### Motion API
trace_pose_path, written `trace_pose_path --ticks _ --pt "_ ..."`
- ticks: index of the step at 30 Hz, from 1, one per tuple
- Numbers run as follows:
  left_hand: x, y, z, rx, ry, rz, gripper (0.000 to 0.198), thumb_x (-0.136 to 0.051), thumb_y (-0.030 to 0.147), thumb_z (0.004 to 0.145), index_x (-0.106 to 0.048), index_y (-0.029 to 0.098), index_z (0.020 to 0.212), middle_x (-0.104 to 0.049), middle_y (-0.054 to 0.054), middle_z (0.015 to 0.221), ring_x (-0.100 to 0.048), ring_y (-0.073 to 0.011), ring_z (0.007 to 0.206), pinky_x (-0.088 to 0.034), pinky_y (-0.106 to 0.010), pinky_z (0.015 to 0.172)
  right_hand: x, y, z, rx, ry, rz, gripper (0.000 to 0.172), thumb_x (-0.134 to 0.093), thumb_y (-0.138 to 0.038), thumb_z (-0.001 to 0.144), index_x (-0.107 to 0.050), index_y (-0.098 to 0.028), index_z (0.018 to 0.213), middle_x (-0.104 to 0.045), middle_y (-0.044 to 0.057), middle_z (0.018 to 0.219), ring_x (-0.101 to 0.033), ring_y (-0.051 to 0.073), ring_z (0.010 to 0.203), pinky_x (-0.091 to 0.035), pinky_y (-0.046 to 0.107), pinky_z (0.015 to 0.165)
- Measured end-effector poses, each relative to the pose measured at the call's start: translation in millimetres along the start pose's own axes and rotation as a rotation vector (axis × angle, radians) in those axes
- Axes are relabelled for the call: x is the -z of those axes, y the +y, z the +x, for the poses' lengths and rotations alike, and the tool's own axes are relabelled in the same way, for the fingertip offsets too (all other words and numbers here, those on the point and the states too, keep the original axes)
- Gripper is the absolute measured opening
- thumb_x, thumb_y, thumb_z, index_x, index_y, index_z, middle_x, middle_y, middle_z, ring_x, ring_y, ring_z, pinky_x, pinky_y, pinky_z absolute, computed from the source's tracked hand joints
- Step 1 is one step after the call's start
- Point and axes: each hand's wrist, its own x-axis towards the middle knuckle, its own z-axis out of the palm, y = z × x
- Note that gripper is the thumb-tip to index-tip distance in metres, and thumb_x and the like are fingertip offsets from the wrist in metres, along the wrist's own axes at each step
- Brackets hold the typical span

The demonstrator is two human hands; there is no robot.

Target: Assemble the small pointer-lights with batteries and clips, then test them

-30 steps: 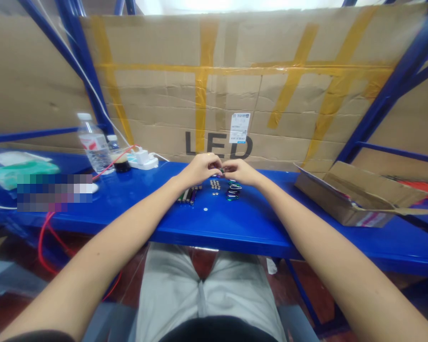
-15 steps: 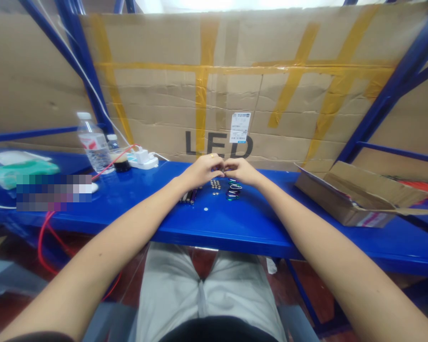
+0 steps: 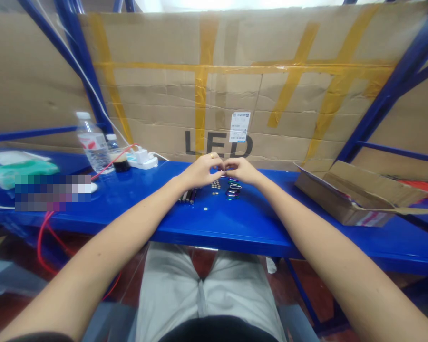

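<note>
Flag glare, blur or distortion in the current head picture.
All in the head view: overexposed white at the top; blur on the green packet; left forearm stretched toward its corner, likely wide-angle; pixelated block at left; anything between left hand and right hand too small to tell.

Clear bottle [image 3: 93,145] beside smaller bottle [image 3: 121,165]; white power strip [image 3: 148,163] near.

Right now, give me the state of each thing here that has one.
Left hand: fingers curled, grip unclear
Right hand: fingers curled, grip unclear
Clips: lying in a column
Small metal pieces: lying grouped
Rods: lying side by side
Large bottle: capped, standing
Small bottle: capped, standing
Small box: open
</note>
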Motion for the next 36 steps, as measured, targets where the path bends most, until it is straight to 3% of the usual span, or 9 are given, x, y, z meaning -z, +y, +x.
trace_pose_path --ticks 5,13,22,29,36 --pt "4.2 -1.9 -0.2 0.086 0.041 0.029 0.014 -0.055 0.012 0.084 -0.067 0.016 0.089 -0.066 -0.004 0.084 -0.06 -0.0154 0.08 -0.047 -0.029 0.075 0.9 -0.9 -0.2 -0.068 0.008 -0.002 0.019 -0.065 -0.013 0.064 -0.072 -0.016 0.081 -0.072 0.003 0.079 -0.065 0.018 0.079 -0.052 0.032 0.078" --pt "5.4 -13.1 -7.5 0.271 -0.311 0.051 0.018 -0.053 0.017 0.082 -0.071 0.018 0.087 -0.072 -0.004 0.081 -0.063 -0.0155 0.072 -0.044 -0.027 0.066 7.1 4.8 -2.7 -0.21 -0.098 -0.01 0.016 -0.073 -0.025 0.069 -0.069 -0.015 0.08 -0.072 0.004 0.078 -0.064 0.017 0.074 -0.05 0.03 0.071" --pt "7.3 -8.2 -7.7 0.356 -0.562 -0.04 0.018 -0.059 0.02 0.077 -0.075 0.02 0.086 -0.075 -0.003 0.085 -0.066 -0.0163 0.076 -0.045 -0.026 0.066 6.9 10.9 -2.3 -0.203 -0.159 -0.247 0.019 -0.067 -0.014 0.064 -0.072 -0.015 0.082 -0.073 0.002 0.077 -0.064 0.017 0.072 -0.049 0.027 0.07" --pt "7.1 1.5 -4.6 0.363 -0.674 -0.124 0.022 -0.067 0.037 0.078 -0.076 0.021 0.089 -0.075 -0.002 0.087 -0.066 -0.0165 0.078 -0.045 -0.026 0.068 2.9 4.4 -4.1 -0.174 -0.216 -0.288 0.027 -0.06 -0.009 0.062 -0.074 -0.016 0.084 -0.073 0.001 0.079 -0.065 0.016 0.075 -0.048 0.024 0.069" --pt "0.8 7.7 -3.4 0.327 -0.683 -0.122 0.012 -0.065 0.025 0.076 -0.073 0.019 0.083 -0.071 -0.001 0.08 -0.062 -0.014 0.072 -0.042 -0.024 0.065 1.9 2.9 -4.9 -0.151 -0.254 -0.312 0.03 -0.055 -0.011 0.061 -0.075 -0.015 0.083 -0.072 0.0 0.075 -0.062 0.015 0.071 -0.045 0.024 0.065"
